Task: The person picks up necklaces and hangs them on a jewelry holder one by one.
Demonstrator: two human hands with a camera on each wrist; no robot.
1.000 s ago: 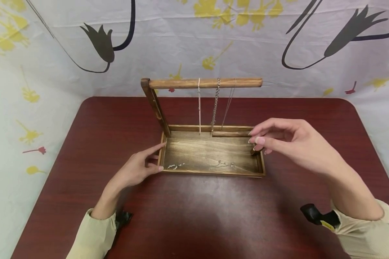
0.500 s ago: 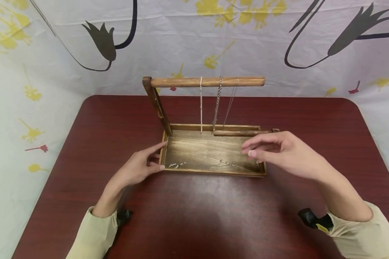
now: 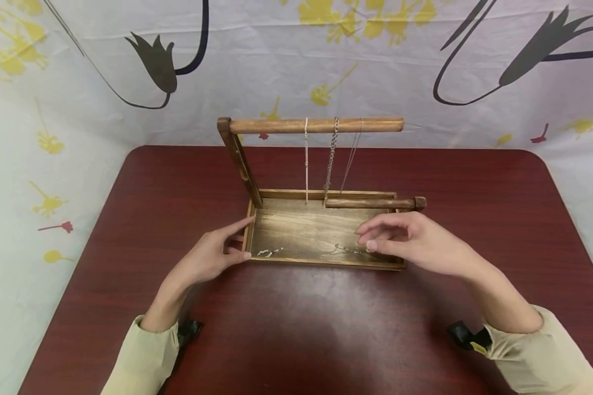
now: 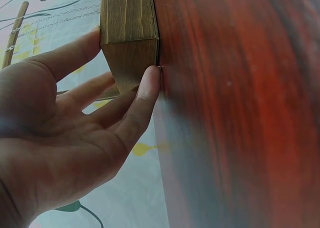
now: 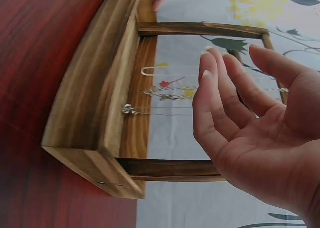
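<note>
A wooden jewelry stand with a shallow tray [image 3: 296,227] sits on the table. Its upper bar [image 3: 277,126] carries a pale beaded strand [image 3: 306,159], a thick chain [image 3: 332,148] and a thin chain [image 3: 352,156]. Inside the tray, along its front wall, lie a small silvery piece [image 3: 269,252] and a fine chain [image 3: 346,249]. My left hand [image 3: 210,251] touches the tray's left end, index finger and thumb extended along it. My right hand [image 3: 400,240] hovers over the tray's right part with loosely bent fingers, holding nothing visible. In the right wrist view, a gap shows between thumb and fingertips.
A short lower bar [image 3: 373,203] with a knobbed right end crosses above the tray's back right. The left post [image 3: 239,164] rises from the back left corner. Behind the dark red table [image 3: 321,329] hangs a patterned white cloth [image 3: 277,66].
My right hand has moved left and toward the front of the tray, uncovering the lower bar's right end. My left hand stays at the tray's left end.
</note>
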